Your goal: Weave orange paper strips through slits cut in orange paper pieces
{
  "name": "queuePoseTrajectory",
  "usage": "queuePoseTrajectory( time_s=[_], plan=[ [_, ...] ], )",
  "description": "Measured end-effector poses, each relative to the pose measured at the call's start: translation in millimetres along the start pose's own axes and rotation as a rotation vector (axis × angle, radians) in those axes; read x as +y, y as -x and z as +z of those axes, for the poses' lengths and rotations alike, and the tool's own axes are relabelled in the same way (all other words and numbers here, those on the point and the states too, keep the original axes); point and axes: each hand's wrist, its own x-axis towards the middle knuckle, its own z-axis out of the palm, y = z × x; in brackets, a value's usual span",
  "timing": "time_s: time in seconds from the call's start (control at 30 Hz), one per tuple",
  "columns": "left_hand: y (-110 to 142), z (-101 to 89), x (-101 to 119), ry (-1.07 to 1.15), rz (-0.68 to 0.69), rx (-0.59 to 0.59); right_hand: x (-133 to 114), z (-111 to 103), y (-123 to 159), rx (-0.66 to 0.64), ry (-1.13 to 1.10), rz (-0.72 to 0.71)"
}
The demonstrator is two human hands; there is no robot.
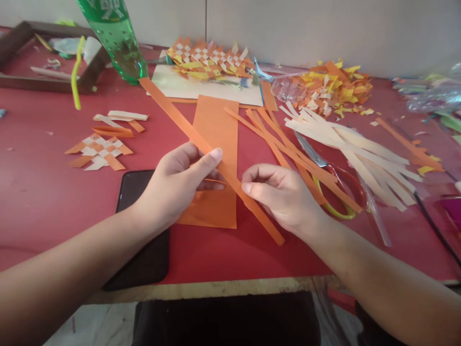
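A long orange paper strip (173,114) runs slantwise between my hands, above a flat orange paper sheet (218,125) on the red table. My left hand (189,175) pinches the strip near its middle, thumb on top. Lower down, my right hand (275,192) has thumb and forefinger closed on the strip's edge. More orange strips (288,144) lie just beyond my right hand, partly over scissors (313,154) with red and yellow handles. Cream strips (360,149) are heaped farther right. To the left rests a woven orange and cream paper fish (101,151).
A black phone (144,259) lies under my left forearm. At the back stand a green bottle (118,48), a brown frame (43,85), a white board (162,81) bearing woven fish, and a pile of paper scraps (334,86). The table's front edge (230,288) is close.
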Motion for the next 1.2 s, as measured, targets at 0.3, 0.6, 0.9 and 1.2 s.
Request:
queuePoseTrajectory(
  time_s=[0.3,0.6,0.9,1.2],
  plan=[
    [-5,-5.3,2,-0.033,-0.106,-0.058,-2,-6,0,0.004,0.010,0.030],
    [1,-6.4,-3,-0.128,-0.074,-0.117,1,-3,1,-0.013,-0.033,-0.006],
    [-4,-0.5,5,0.166,0.087,0.176,5,-8,0,-0.016,-0.117,-0.004],
    [-6,-6.6,10,0.264,-0.010,0.083,-1,-6,-5,0.125,-0.319,-0.009]
  ],
)
